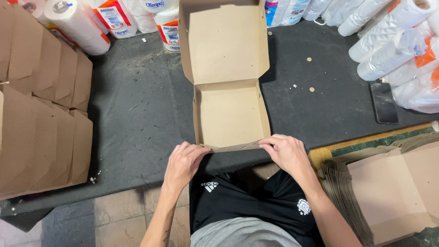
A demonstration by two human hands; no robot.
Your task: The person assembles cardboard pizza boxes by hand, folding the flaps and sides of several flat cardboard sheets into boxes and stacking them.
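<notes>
Looking down from my head camera, I see my left hand [183,162] and my right hand [284,152] both pinching the near front wall of a brown cardboard box with a hinged lid [228,114]. My left fingers [197,150] are curled onto the near left corner of that wall, and my right fingers [269,142] grip the near right corner, so each hand is closed on the cardboard rather than hanging loose. The box sits on a dark grey cloth-covered surface [137,110], just beyond my knees, with its lid standing open on the far side and its tray bare inside. To the left, well apart from my left hand, rows of folded brown cardboard boxes [41,119] lean one against another. To the right, near my right forearm, lies a stack of flat brown cardboard blanks [384,192]. Along the far edge stand white paper rolls in plastic wrap [398,45], spreading down the right side. A black phone [383,102] lies flat on the cloth just beside those rolls. My black shorts [247,201] show at the near edge, between my arms.
</notes>
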